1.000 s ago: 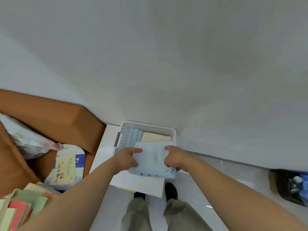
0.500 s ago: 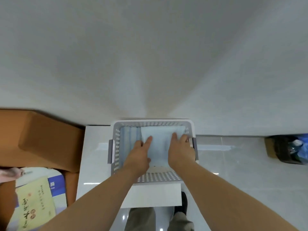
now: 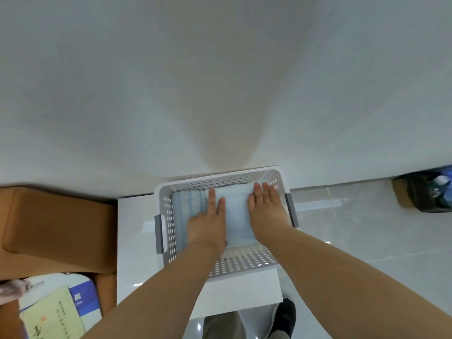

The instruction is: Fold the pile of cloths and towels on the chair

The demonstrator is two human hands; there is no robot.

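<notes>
Both hands lie flat with fingers straight: left hand (image 3: 208,226) and right hand (image 3: 266,211) press the folded pale towel (image 3: 236,216) directly beneath them. Its long axis runs from near rim to far, in the right half of the basket (image 3: 239,264), beside a striped towel (image 3: 188,204). The basket sits at the white worktop's (image 3: 137,241) far edge by the wall (image 3: 220,81)

Folded cloth pressed into basket

A pale blue cloth (image 3: 236,216) was pressed flat inside a perforated basket (image 3: 242,264) by the left hand (image 3: 208,227) and right hand (image 3: 266,211), beside a striped towel (image 3: 187,204).
</notes>
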